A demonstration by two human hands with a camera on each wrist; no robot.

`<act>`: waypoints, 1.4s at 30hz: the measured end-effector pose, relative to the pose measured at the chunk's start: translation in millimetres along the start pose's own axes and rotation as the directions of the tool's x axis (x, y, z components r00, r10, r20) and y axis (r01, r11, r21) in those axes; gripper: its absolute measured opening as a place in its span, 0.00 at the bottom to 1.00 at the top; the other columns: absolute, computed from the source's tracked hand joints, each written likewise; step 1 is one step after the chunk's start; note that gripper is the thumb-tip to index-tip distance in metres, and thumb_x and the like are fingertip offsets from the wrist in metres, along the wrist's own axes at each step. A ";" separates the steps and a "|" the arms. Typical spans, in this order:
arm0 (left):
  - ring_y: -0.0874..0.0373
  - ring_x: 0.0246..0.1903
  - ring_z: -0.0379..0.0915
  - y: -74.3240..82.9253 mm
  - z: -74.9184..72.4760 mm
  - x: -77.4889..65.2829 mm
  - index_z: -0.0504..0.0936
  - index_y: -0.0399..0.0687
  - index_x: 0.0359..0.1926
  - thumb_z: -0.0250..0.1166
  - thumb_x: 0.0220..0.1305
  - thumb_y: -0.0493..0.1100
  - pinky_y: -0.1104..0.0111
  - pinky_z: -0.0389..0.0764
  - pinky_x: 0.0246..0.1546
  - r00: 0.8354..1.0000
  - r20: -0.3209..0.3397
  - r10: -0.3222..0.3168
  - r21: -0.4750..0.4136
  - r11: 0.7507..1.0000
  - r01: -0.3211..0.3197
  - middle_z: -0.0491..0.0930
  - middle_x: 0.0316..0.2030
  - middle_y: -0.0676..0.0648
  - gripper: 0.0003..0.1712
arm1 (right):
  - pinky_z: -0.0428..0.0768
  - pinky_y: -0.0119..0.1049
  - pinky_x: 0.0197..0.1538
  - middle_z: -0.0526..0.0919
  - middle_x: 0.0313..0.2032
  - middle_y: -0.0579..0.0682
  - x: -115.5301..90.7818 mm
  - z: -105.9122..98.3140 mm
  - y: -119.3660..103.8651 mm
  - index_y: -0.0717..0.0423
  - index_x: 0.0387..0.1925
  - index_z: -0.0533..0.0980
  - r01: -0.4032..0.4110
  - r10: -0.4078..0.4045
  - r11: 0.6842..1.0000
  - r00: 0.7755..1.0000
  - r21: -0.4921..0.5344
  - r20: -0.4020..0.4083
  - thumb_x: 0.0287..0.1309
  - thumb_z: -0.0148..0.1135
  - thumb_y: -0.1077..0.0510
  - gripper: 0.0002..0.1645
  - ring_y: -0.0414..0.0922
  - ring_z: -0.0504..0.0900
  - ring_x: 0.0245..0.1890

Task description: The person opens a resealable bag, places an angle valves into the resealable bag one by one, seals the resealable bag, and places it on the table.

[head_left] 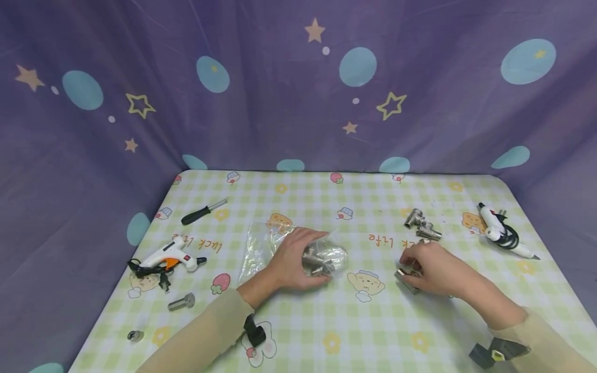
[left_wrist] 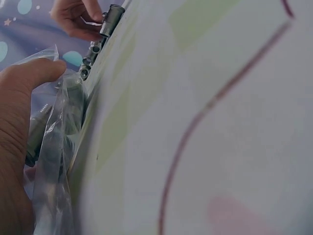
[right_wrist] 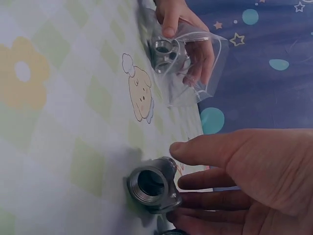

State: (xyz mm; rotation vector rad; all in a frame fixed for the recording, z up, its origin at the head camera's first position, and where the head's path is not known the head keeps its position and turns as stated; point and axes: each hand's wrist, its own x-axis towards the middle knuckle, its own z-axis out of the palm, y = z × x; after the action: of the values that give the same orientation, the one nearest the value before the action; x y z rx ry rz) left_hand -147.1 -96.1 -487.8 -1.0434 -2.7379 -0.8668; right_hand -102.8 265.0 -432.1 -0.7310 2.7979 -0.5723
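Note:
My left hand [head_left: 298, 261] holds a clear plastic bag [head_left: 256, 254] at the middle of the table, its thumb and fingers spread around the bag's near part. Inside the bag are metal pipe fittings [head_left: 317, 259], seen also as threaded fittings [right_wrist: 164, 54] in the right wrist view. To the right, my right hand [head_left: 438, 267] is at a metal pipe fitting [right_wrist: 149, 186] on the table. Its thumb and fingers reach around this fitting without visibly closing on it. The wide threaded mouth faces the right wrist camera. Part of the fitting is hidden by the hand in the head view.
More metal tee fittings [head_left: 428, 234] lie beyond my right hand. At far right is a white pen-shaped tool [head_left: 517, 248] with a coiled black cord. On the left are a screwdriver [head_left: 196, 215], a white glue gun [head_left: 160, 256], a metal bolt-like part [head_left: 181, 302] and a small fitting [head_left: 135, 335].

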 end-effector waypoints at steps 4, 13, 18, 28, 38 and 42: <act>0.55 0.65 0.75 0.6 0.0 -0.2 0.74 0.55 0.75 0.81 0.43 0.70 0.53 0.75 0.72 1.000 0.007 -0.001 -0.001 1.000 0.001 0.81 0.65 0.52 0.59 | 0.80 0.30 0.34 0.85 0.31 0.37 -1.9 2.9 -2.6 0.49 0.37 0.85 0.021 -0.021 1.000 1.000 0.010 0.018 0.56 0.81 0.53 0.11 0.30 0.78 0.30; 0.55 0.65 0.75 0.9 -0.4 -1.1 0.73 0.56 0.75 0.81 0.43 0.71 0.53 0.75 0.72 1.000 0.005 -0.002 -0.002 1.000 0.002 0.81 0.65 0.52 0.59 | 0.66 0.29 0.31 0.74 0.23 0.36 0.2 9.6 -5.8 0.44 0.29 0.76 0.008 -0.007 0.999 1.000 -0.036 0.023 0.54 0.80 0.58 0.16 0.31 0.65 0.25; 0.55 0.65 0.75 0.3 0.1 -1.3 0.74 0.55 0.75 0.81 0.43 0.70 0.52 0.75 0.72 1.000 0.002 -0.003 -0.002 1.000 0.003 0.81 0.65 0.52 0.59 | 0.65 0.29 0.30 0.72 0.22 0.38 3.4 4.6 -4.6 0.44 0.29 0.75 0.011 -0.011 1.000 1.000 -0.015 0.025 0.49 0.76 0.62 0.16 0.32 0.64 0.25; 0.54 0.65 0.74 2.5 -1.4 0.2 0.74 0.56 0.75 0.82 0.42 0.70 0.51 0.75 0.72 1.000 0.008 -0.010 -0.011 1.000 0.011 0.81 0.65 0.52 0.59 | 0.75 0.30 0.34 0.82 0.30 0.36 16.9 -16.6 -4.4 0.50 0.48 0.84 0.041 -0.037 0.997 0.998 0.073 -0.058 0.57 0.70 0.64 0.16 0.32 0.73 0.28; 0.54 0.65 0.74 3.3 -1.2 0.9 0.74 0.56 0.75 0.81 0.43 0.70 0.50 0.76 0.71 1.000 0.008 -0.010 -0.011 1.000 0.010 0.81 0.65 0.52 0.59 | 0.90 0.37 0.45 0.91 0.40 0.42 46.8 -10.6 -23.0 0.51 0.47 0.85 0.052 -0.016 0.986 0.974 0.159 -0.224 0.61 0.75 0.60 0.13 0.40 0.90 0.40; 0.54 0.65 0.74 3.4 -1.0 0.6 0.73 0.56 0.75 0.81 0.42 0.70 0.50 0.75 0.71 1.000 0.015 -0.018 -0.014 1.000 0.018 0.81 0.66 0.52 0.59 | 0.91 0.35 0.45 0.90 0.40 0.44 57.4 -6.5 -30.4 0.49 0.43 0.82 0.048 0.008 0.972 0.972 0.231 -0.235 0.62 0.76 0.59 0.11 0.41 0.92 0.40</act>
State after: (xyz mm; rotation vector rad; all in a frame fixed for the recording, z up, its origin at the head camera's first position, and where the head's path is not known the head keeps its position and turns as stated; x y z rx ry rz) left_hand -145.5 -94.2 -485.1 -1.0336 -2.7616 -0.8851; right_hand -140.9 213.7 -418.7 -0.6822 2.8616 -1.0363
